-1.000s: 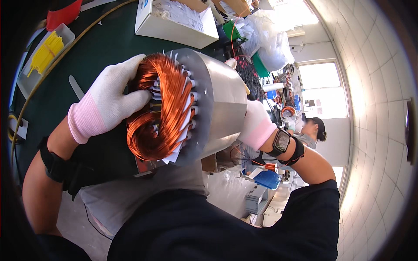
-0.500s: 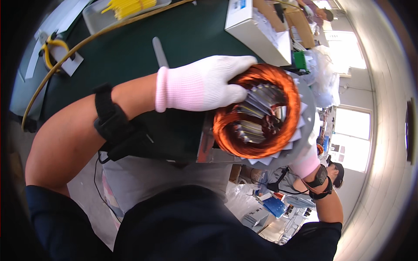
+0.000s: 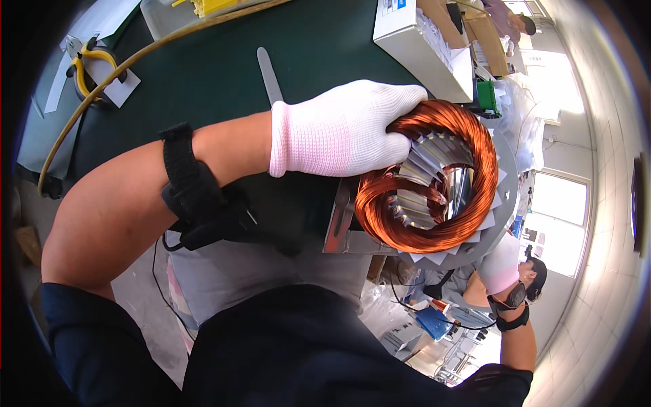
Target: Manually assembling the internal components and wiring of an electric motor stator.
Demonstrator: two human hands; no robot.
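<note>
A motor stator (image 3: 483, 159) is tilted up at the right end of the table, its orange copper winding toward me. White insulation slips stick out all around the winding, and a grey metal rim shows behind them. A copper wire bundle crosses the slotted bore. In a white-and-pink knit glove, my left hand (image 3: 352, 129) grips the winding's upper left edge, thumb at the inner side and fingers over the top. My right hand (image 3: 502, 261), also gloved, is against the stator's lower right side; its fingers are hidden behind the rim.
On the dark green table (image 3: 203, 74) lie a flat grey strip (image 3: 268, 74) and yellow-handled pliers (image 3: 80, 71). A brown hose (image 3: 129, 64) curves across the left. Behind stand a tray (image 3: 159, 20) of yellow pieces and a white box (image 3: 413, 51). Other people are at the right.
Hands, stator and table have all shifted right in the view. The stator's bore now faces me a little more squarely. My left hand keeps its hold on the winding.
</note>
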